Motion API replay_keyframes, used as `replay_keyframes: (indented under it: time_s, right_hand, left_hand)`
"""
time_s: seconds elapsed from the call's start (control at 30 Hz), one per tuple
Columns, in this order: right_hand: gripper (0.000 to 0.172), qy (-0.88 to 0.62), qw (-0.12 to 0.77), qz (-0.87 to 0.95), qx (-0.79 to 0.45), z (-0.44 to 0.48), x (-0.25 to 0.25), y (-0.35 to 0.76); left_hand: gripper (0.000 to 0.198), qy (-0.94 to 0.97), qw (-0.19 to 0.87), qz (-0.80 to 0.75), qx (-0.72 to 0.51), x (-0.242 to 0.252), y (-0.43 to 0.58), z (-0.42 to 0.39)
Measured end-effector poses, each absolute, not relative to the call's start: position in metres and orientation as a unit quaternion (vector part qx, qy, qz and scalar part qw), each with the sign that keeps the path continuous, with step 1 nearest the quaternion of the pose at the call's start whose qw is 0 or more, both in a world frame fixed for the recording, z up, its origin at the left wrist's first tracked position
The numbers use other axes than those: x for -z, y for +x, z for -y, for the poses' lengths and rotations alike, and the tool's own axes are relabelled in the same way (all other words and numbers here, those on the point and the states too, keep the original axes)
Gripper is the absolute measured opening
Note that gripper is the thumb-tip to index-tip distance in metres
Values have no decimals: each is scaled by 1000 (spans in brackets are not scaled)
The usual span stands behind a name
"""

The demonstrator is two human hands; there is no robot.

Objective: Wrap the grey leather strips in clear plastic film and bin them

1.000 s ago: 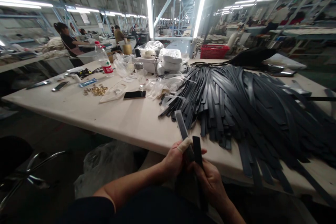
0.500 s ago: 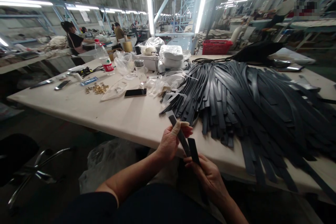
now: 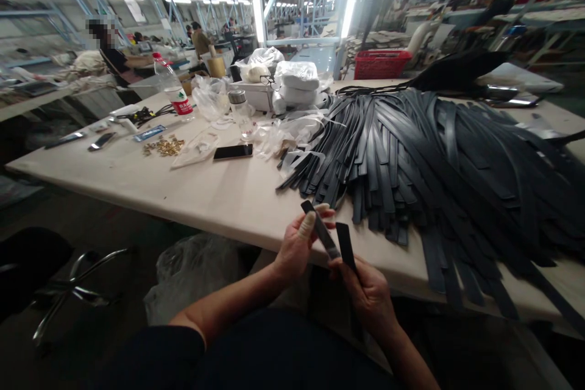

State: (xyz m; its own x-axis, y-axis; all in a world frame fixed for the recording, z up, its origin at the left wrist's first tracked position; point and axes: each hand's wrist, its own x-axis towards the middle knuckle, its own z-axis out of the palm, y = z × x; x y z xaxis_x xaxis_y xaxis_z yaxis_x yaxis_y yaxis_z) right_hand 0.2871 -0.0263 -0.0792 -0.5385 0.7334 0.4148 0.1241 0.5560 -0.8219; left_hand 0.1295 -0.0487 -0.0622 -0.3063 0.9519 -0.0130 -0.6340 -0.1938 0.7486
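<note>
My left hand (image 3: 296, 247) is closed on a short dark strip (image 3: 323, 233), with the thumb on top; pale coverings show on its thumb and a finger. The strip slants down toward my right hand (image 3: 365, 289), whose fingertips touch its lower end, where a shiny, clear-looking patch shows. My right hand is closed round a black strap (image 3: 346, 244), whose flat end sticks up beside the strip. The strap's lower part hangs into shadow below the hand. Whether strip and strap are one piece I cannot tell. Both hands are just in front of the table edge.
A large heap of dark straps (image 3: 411, 152) covers the table's right side and hangs over its edge. On the table (image 3: 192, 195) lie a phone (image 3: 233, 152), brass-coloured pieces (image 3: 165, 145), a glass jar (image 3: 241, 114), a bottle (image 3: 176, 91) and plastic bags. A wheeled chair (image 3: 68, 280) stands left.
Both hands have shifted slightly right with the strip and strap. The pale, clear end above my left thumb is gone from there; the strip's dark end shows instead.
</note>
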Motion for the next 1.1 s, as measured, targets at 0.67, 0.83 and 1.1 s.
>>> replay_keyframes:
  time_s: [0.67,0.83,1.1]
  right_hand:
    - [19,-382,597,467,-528,13,63,360]
    - [18,-344,604,454,-557,22,49,378]
    - [25,-270,467,534,-651,32,37,346]
  left_hand:
    - [21,130,511,-312,-791,23,74,23]
    - [35,228,587,-351,-693,36,105,35]
    - [52,446,667,-361,-474,50,173,47]
